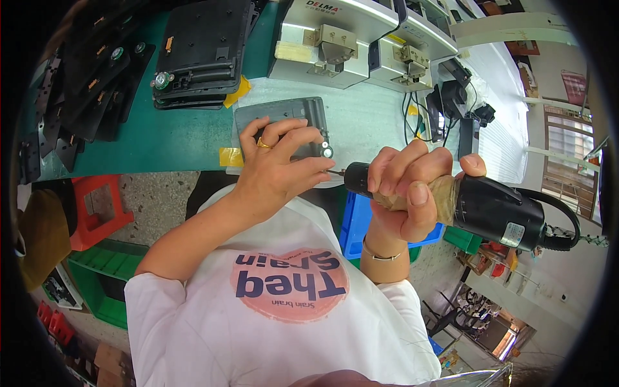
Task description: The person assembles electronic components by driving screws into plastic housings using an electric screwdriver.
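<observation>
Leftward of hands [274,161]: green tabletop [138,142], floor [158,197].

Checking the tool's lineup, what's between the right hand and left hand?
In the head view, the power driver's black nose and thin bit lie between the right hand and the left hand.

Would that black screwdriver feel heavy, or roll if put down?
The screwdriver is probably heavy: it looks thick. Being round, it might roll, though its end loop could stop it. The tan wrap may make it less slippery.
</observation>
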A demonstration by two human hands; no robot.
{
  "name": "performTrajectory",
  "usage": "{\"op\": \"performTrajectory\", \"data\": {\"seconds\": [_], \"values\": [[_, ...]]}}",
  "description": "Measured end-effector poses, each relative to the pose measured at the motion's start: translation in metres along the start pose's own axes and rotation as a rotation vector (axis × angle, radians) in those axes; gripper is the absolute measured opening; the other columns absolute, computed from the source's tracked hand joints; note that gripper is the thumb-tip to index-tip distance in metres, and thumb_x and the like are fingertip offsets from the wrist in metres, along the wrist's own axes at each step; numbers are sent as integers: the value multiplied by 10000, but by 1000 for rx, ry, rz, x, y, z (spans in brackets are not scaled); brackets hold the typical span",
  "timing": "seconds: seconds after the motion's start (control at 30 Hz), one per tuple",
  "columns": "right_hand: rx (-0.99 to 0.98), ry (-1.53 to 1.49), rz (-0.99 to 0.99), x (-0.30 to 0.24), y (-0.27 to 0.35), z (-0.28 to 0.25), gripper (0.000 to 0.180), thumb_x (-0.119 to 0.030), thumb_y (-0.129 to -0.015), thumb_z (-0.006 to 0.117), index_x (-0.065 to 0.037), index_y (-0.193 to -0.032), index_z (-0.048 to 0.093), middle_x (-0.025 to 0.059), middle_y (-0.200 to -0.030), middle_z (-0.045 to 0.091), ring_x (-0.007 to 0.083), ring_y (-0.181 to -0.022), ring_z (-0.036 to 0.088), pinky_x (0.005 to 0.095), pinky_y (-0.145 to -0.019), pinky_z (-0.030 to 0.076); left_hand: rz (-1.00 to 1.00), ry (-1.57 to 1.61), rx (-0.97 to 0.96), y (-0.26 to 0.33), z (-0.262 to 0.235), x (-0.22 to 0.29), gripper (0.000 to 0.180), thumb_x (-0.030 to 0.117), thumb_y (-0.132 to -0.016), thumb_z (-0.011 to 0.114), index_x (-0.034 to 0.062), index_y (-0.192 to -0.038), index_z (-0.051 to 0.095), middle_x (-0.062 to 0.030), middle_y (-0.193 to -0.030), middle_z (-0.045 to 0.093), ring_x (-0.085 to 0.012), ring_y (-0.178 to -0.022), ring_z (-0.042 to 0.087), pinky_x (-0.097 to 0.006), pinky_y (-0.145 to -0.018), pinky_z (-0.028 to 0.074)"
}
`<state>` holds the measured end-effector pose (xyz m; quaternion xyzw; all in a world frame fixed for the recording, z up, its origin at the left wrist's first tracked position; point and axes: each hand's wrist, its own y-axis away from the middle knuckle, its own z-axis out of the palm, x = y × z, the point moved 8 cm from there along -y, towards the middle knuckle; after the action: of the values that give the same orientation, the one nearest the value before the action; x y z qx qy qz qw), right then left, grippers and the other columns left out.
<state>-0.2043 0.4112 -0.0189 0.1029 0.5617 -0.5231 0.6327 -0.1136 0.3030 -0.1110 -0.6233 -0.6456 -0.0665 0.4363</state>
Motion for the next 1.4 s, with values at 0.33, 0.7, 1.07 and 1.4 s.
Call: {"op": "performTrajectory", "data": {"seconds": [0.33, 0.7, 1.07, 1.4], "values": [[-229, 4, -78, -1, 0, 6, 538, -24, -877, 531, -170, -1357, 334, 46, -739, 459, 169, -621, 485, 341, -531, 491, -16, -14, -25, 3, 1, -2, 237, 319, -742, 760, 284, -976, 752, 26, -1204, 553, -228, -1242, 436, -482, -1027, 220], [-106, -58, -1, 1, -1, 4, 550, -34, -858, 699, -172, -1239, 328, 30, -704, 487, 156, -574, 470, 332, -509, 486, 25, -5, -22, 5, 3, 0, 266, 321, -745, 748, 292, -1009, 748, 30, -1215, 558, -224, -1247, 435, -501, -1034, 214], [-209, 138, -84, 9, -5, -6, 545, -16, -882, 581, -136, -1364, 356, 52, -720, 478, 173, -589, 490, 337, -493, 492, -63, -24, -107, 5, 7, -8, 452, 296, -689, 801, 260, -1125, 685, -10, -1266, 496, -249, -1253, 418, -486, -1004, 243], [-155, 161, -55, 29, -3, -17, 543, -31, -880, 647, -125, -1337, 370, 56, -708, 499, 168, -578, 497, 326, -476, 485, -68, -97, -131, 6, 14, -8, 420, 266, -680, 806, 263, -1088, 708, -56, -1302, 449, -278, -1280, 384, -501, -999, 264]]}}
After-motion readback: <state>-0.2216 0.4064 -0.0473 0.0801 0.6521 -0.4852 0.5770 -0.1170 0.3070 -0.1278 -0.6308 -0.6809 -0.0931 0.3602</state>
